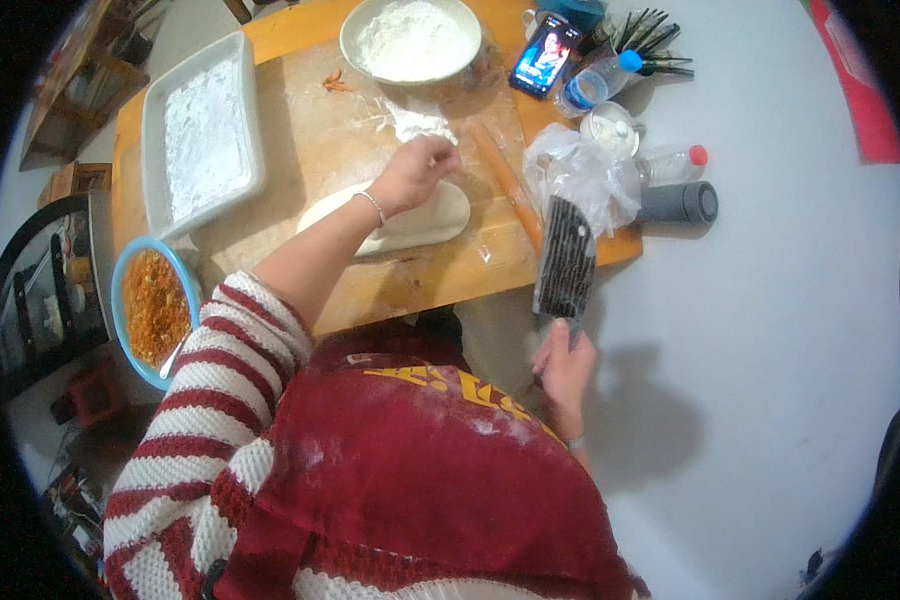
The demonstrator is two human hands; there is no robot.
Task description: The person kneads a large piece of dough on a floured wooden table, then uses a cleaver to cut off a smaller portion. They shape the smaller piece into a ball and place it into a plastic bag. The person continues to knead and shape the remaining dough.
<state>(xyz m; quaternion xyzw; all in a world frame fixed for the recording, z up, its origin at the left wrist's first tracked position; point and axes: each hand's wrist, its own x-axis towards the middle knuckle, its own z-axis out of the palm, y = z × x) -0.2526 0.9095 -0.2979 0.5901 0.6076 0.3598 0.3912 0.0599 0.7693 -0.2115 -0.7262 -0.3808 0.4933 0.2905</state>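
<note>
Both hands curl, left (417, 178) over dough (440, 217), right (568, 368) gripping a cleaver (567, 262).

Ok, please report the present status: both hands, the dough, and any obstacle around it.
Right hand grips cleaver. Left hand curled over dough, contact unclear. Dough elongated, partly hidden by left hand. Rolling pin to its right, apart.

A chunky, maroon-and-cream striped knit sweater (202, 405) shows under a dark red apron (420, 470), smudged white and printed with yellow lettering (490, 394); a thin silvery bracelet (373, 206) circles the left wrist (386, 198).
</note>
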